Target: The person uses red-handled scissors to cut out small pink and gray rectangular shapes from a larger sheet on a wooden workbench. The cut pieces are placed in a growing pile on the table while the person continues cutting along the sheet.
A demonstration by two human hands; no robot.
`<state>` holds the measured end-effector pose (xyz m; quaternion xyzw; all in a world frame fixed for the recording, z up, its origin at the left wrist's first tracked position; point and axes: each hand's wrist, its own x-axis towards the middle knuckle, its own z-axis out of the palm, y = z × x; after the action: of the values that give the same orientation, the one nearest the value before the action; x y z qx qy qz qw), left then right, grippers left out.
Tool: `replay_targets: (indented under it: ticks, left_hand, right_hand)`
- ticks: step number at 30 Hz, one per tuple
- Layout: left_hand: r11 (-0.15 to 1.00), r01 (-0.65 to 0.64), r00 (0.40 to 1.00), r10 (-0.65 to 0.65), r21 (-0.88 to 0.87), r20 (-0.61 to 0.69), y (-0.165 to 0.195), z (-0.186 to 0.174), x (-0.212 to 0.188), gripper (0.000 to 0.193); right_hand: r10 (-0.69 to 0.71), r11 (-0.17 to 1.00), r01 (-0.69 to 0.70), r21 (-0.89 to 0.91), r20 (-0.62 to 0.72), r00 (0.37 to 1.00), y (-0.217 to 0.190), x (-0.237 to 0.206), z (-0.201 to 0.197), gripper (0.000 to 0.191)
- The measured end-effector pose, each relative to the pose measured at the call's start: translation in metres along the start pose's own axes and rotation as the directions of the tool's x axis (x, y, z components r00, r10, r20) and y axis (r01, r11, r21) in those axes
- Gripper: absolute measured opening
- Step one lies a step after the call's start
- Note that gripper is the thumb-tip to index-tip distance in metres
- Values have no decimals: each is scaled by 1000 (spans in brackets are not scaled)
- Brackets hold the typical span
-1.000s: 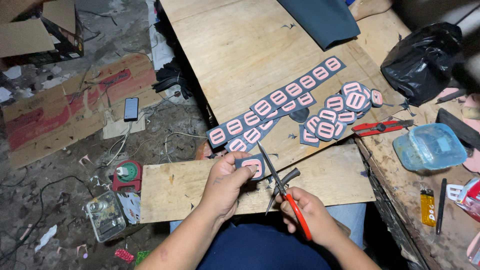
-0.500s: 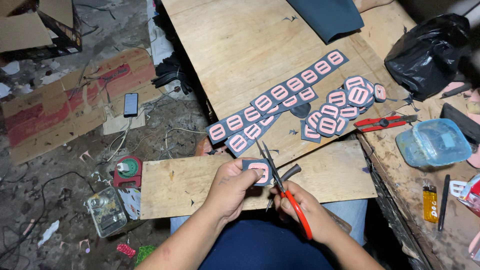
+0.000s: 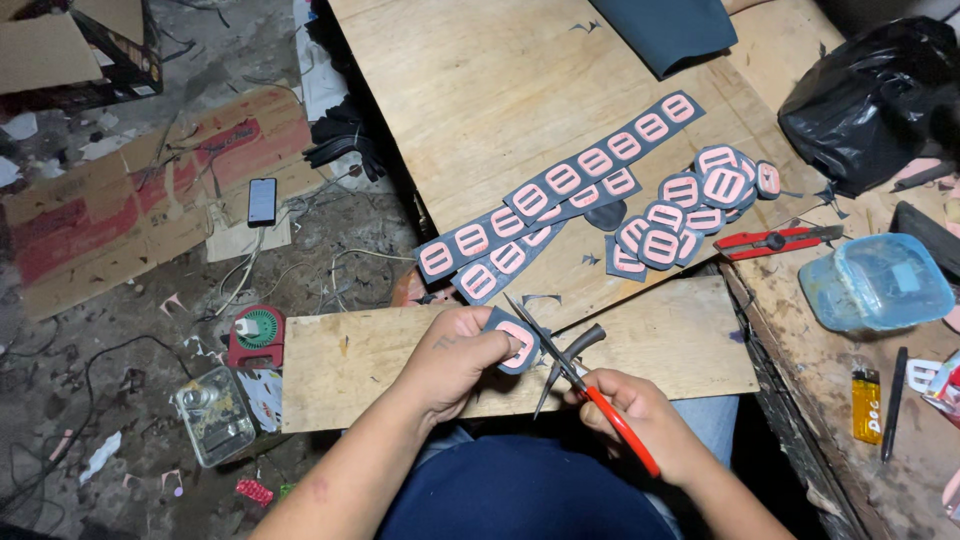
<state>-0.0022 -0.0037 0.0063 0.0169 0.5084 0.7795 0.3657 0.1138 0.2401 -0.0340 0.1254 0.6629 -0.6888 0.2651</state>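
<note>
Near your lap, your left hand (image 3: 455,352) pinches the dark rounded patch with pink buckle print (image 3: 514,340); your right hand (image 3: 628,400) grips red-handled scissors (image 3: 580,375), blades now opened wider around its right edge versus a second ago.

Patch strips (image 3: 560,195) ahead; bare plank (image 3: 360,360) left.

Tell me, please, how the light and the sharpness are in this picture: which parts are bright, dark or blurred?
Head view: the plywood board is brightly and evenly lit; the floor at left is dimmer; the black plastic bag shows soft glare. The left hand, the patch it holds and the scissors look fairly sharp; the right edge is slightly blurred.
</note>
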Motion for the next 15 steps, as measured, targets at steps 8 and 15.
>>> replay_targets:
  ticks: [8,15]
  left_hand:
    - [986,-79,995,88,150,-55,3,-1,1,21]
    - [1000,10,992,-7,22,-124,-8,13,1,21]
  right_hand:
    - [20,996,-18,91,-16,1000,3,1,-4,26]
    - [-137,989,142,-48,93,986,-1,4,9,40]
